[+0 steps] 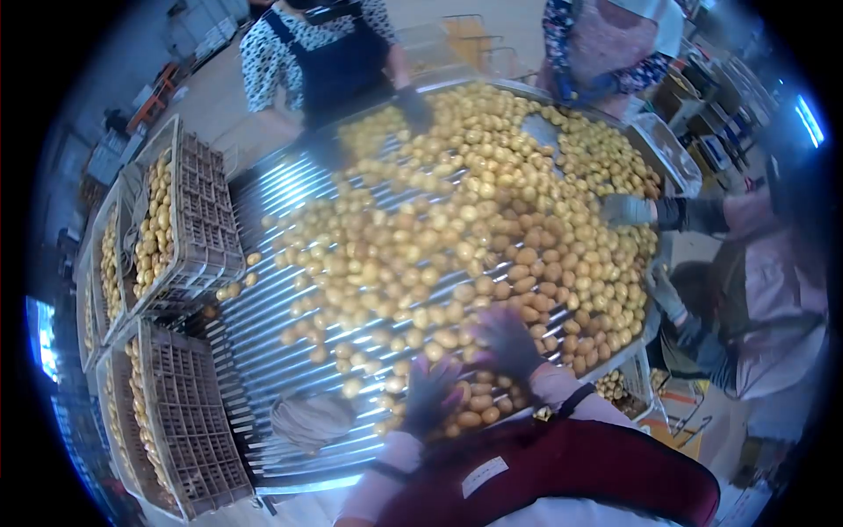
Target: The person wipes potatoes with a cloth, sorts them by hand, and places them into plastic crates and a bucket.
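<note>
Small, round to oval yellow-brown produce that looks like potatoes (492, 290) lies heaped over a table of metal bars (263, 351). At the near side, my left hand (430, 395), in a dark glove with pinkish fingertips, rests among the potatoes with its fingers spread. My right hand (509, 344), gloved alike and slightly blurred, reaches a little farther in, fingers stretched over the pile. Neither hand shows a potato in its grip. Browner potatoes (479, 406) lie between and beside my hands. To the left of them is a crumpled grey cloth (313, 420) on the bars.
Plastic crates (198, 413) holding potatoes stand along the left edge, with another crate (206, 202) behind. Across the table, a person in a dark apron (347, 66) handles potatoes. Another person in floral sleeves (637, 75) stands far right; a third person's gloved hand (628, 209) reaches in.
</note>
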Demonstrator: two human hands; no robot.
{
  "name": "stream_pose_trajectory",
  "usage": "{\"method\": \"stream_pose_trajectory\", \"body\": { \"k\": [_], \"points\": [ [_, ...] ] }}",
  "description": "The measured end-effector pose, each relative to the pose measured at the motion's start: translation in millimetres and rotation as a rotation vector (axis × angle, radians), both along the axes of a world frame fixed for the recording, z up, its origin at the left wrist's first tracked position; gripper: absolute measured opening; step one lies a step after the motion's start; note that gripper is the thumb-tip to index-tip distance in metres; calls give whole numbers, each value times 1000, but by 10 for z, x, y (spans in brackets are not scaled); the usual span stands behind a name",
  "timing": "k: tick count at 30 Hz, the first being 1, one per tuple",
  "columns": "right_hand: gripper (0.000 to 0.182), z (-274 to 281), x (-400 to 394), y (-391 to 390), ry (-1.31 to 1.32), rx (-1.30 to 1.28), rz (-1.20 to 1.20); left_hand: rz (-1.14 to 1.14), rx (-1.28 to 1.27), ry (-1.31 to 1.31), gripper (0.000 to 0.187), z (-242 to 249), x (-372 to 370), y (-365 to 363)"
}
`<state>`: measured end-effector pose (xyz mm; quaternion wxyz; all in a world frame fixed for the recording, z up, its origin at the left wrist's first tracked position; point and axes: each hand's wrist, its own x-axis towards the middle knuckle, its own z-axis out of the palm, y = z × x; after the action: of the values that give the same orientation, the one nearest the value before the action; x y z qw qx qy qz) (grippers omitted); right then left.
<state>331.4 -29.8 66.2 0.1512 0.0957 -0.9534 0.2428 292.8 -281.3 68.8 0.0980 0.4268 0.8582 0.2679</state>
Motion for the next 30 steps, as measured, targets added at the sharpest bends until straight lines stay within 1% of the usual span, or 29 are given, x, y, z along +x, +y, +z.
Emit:
{"method": "stream_pose_trajectory", "body": {
  "k": [1,3,4,5,6,7,9,11,13,16,19,22,25,27,28,29,30],
  "points": [
    [43,-26,-91,214,-54,117,-108,74,99,-14,49,201,-32,58],
    [37,-97,-244,732,-162,347,-336,116,129,-144,44,-51,-268,-24],
    [35,-128,-330,974,-215,465,-450,153,155,-132,42,-161,-343,-88],
    [32,-113,-413,1182,-73,442,-558,189,182,-121,40,-205,-432,-129],
    [30,-51,-501,1326,73,417,-669,235,218,-30,39,-129,-573,-108],
    [29,72,-618,1369,109,305,-642,282,256,62,37,-43,-749,-51],
    [29,261,-871,1370,181,81,-580,371,301,139,39,60,-1144,106],
    [33,56,-1055,1033,-56,-136,-280,452,307,108,47,129,-1587,249],
    [38,-77,-1325,577,-140,-108,38,459,162,309,54,12,-2023,322],
    [39,-265,-1573,98,-190,-33,-141,605,167,423,53,-139,-2414,442],
    [41,-177,-1722,-32,-344,141,-199,520,129,341,52,-399,-2640,294],
    [37,-232,-1688,81,-344,91,-184,556,33,130,52,-480,-2636,262],
    [38,-124,-1620,161,-621,-43,-173,478,147,223,47,-580,-2403,281],
    [48,-217,-1412,241,-377,-131,-152,487,326,38,39,-581,-2082,376],
    [53,-295,-1308,334,-251,-170,-141,459,404,-90,38,-537,-1995,416],
    [58,-409,-1230,456,-323,-370,-91,437,483,-221,37,-491,-1909,457],
    [58,-275,-1151,478,-478,-722,-181,422,558,-350,37,-448,-1823,497]
  ]
}}
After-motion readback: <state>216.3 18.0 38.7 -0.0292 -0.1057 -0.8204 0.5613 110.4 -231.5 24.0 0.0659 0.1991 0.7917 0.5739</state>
